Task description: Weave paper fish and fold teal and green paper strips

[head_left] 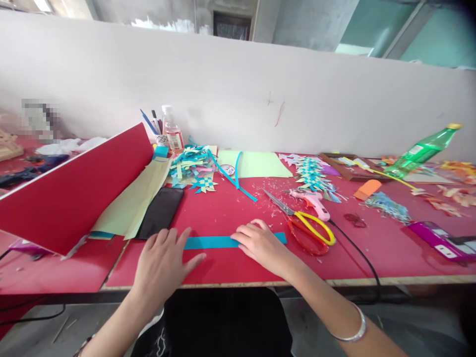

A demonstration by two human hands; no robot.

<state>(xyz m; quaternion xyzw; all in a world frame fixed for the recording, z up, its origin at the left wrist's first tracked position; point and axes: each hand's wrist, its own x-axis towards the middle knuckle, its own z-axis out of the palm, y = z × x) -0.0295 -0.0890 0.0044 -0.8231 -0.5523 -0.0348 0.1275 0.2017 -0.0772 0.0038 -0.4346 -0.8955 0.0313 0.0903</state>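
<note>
A red tabletop [219,213] runs up to a plain white partition [208,79]; above it show a patchy grey wall [305,25], a dark framed opening [232,26] and, upper right, greenish panels [433,37] beside a slanting bar [404,29]; grey floor [40,342] lies below; light is soft.

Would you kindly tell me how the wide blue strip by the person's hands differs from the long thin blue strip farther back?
The wide strip is clearly broader than the thin strip. The wide strip lies nearly level across the view, while the thin strip slants. The right hand rests on the wide strip; no hand touches the thin strip. Both are blue.
</note>
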